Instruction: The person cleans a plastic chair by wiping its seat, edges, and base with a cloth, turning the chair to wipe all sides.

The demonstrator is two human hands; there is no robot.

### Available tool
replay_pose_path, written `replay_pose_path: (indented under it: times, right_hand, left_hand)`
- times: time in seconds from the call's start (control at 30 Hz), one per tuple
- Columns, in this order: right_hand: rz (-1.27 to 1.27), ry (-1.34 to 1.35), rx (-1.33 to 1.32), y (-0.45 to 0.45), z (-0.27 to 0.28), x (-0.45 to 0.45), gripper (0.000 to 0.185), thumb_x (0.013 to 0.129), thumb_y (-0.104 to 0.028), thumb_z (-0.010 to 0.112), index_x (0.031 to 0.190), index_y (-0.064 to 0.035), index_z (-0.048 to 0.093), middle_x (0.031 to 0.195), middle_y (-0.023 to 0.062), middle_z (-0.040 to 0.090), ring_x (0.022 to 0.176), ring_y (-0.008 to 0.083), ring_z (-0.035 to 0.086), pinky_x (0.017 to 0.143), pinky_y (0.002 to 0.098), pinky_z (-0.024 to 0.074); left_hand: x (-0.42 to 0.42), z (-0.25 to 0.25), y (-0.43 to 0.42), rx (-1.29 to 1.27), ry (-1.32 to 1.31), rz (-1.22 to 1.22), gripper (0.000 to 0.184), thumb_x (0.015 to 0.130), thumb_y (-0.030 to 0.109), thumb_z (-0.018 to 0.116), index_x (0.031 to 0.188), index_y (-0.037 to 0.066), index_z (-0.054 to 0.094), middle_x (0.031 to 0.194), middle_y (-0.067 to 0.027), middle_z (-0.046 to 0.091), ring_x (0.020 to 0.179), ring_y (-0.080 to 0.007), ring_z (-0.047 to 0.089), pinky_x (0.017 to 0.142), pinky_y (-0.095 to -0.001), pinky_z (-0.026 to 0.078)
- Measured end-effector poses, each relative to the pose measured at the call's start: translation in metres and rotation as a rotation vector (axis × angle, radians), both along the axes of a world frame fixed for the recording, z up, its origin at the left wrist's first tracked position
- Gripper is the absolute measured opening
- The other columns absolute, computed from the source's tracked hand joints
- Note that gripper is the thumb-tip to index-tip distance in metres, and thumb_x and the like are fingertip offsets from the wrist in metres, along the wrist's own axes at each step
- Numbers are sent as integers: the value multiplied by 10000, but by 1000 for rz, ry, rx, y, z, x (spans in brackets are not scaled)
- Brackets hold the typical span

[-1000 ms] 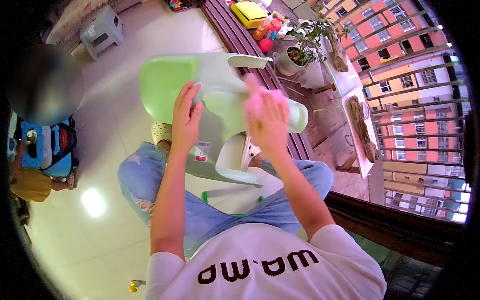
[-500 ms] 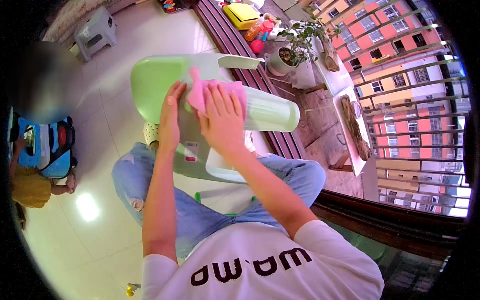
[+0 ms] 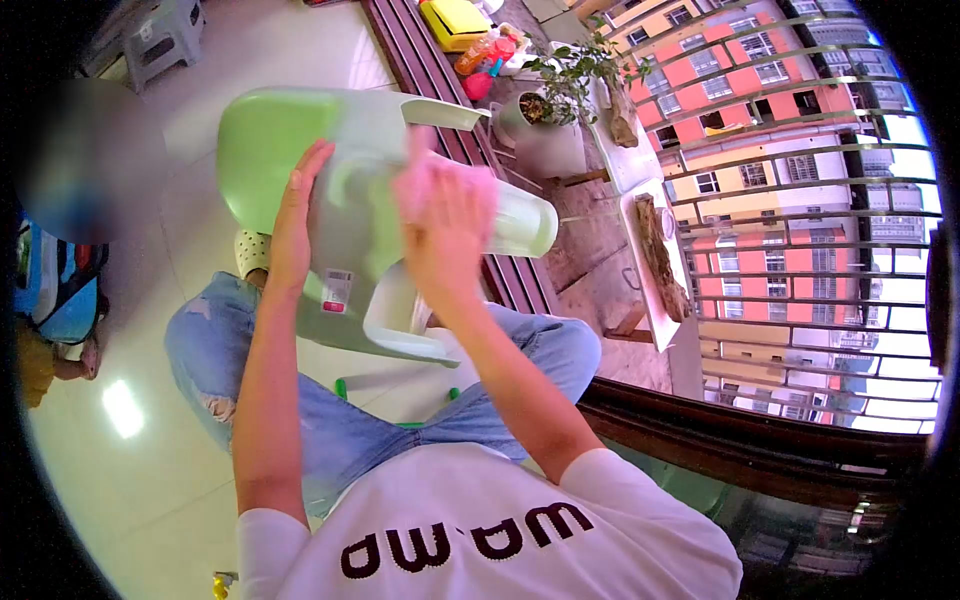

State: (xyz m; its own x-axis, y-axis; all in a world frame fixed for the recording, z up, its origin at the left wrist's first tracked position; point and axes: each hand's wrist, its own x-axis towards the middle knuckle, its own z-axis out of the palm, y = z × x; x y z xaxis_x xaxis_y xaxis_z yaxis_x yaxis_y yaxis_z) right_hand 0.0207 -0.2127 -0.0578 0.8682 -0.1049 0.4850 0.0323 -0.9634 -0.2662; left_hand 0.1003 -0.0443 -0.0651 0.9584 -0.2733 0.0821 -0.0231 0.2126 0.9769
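A green and white plastic piece [image 3: 350,170], shaped like a small chair, lies tilted across my lap. It has white arm-like parts and a small label with a red patch. My left hand [image 3: 296,225] rests along its side, fingers stretched out against the plastic. Under my right hand [image 3: 447,235] is a pink cloth [image 3: 440,185], gripped and pressed onto the plastic near its rounded, leg-like end. That hand and the cloth are smeared by motion, and the cloth hides part of the surface beneath.
A grey stool [image 3: 165,40] stands at the upper left. A person sits by a blue bag [image 3: 65,290] on the left. Window tracks, a potted plant [image 3: 535,108], a yellow box [image 3: 455,22] and a white bench [image 3: 655,260] lie to the right, before a barred window.
The view has shifted, so everything appears further left. My right hand still presses the pink cloth on the plastic and is now more blurred. My left hand stays against the piece's side.
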Motion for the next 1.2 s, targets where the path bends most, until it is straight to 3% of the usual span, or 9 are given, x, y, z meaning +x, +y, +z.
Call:
replay_pose_path:
  times: [0.2,0.43,0.6,0.67,0.73,0.8,0.87,1.0,1.2]
  right_hand:
    - [216,-5,-54,65,20,36,465,824,-160,583,1254,-1,511,1325,156,498,1295,308,407,1106,475,243]
    - [52,112,-283,-49,17,-27,481,887,-211,551,1295,30,467,1362,181,466,1295,358,395,1102,460,245]
    - [32,173,-186,-95,20,-53,449,904,-168,529,1294,41,458,1365,206,454,1301,389,374,1108,455,234]
    - [194,137,-87,-73,19,-27,449,893,-163,543,1293,28,469,1360,200,460,1308,376,370,1100,455,246]
    - [238,55,-201,-37,18,2,447,854,-187,584,1247,15,512,1312,192,505,1244,344,452,1057,447,301]
    - [289,47,-96,-4,21,20,474,811,-163,596,1263,-42,521,1348,129,495,1281,272,427,1090,477,251]
    - [309,52,-66,5,27,29,487,804,-179,611,1265,-50,525,1349,123,495,1284,268,426,1092,474,248]
    - [397,161,27,-30,32,21,534,788,-228,651,1273,-47,525,1353,125,491,1287,268,426,1097,472,238]
    - [192,320,26,-97,49,-21,610,762,-283,695,1282,-23,507,1341,154,497,1267,303,439,1086,446,263]
  left_hand:
    - [-3,16,5,-150,96,34,553,1031,390,181,1386,29,403,1425,-74,398,1331,-192,324,1141,-324,172]
    - [5,-1,6,-140,60,-54,544,1031,383,181,1383,38,409,1410,-72,408,1310,-186,345,1129,-314,184]
    - [12,2,14,-207,114,-100,550,1033,357,138,1378,26,412,1401,-71,429,1297,-191,365,1130,-301,186]
    - [14,3,13,-248,157,-83,558,1032,361,149,1376,5,407,1398,-80,441,1293,-184,383,1133,-305,191]
    - [15,-5,12,-237,101,-73,557,1032,362,153,1377,4,403,1398,-86,443,1300,-188,382,1135,-309,193]
    - [15,-2,11,-220,42,-71,556,1032,363,157,1379,2,400,1398,-91,444,1306,-192,381,1137,-314,194]
    - [13,9,15,-252,178,-12,560,1031,361,145,1383,0,388,1421,-99,415,1337,-207,342,1147,-323,175]
    - [19,-7,12,-348,129,-85,564,1030,365,146,1386,-5,380,1424,-101,410,1340,-212,332,1149,-324,159]
    - [18,-5,10,-249,68,-63,548,1030,357,170,1379,-4,389,1409,-92,427,1322,-206,351,1147,-320,153]
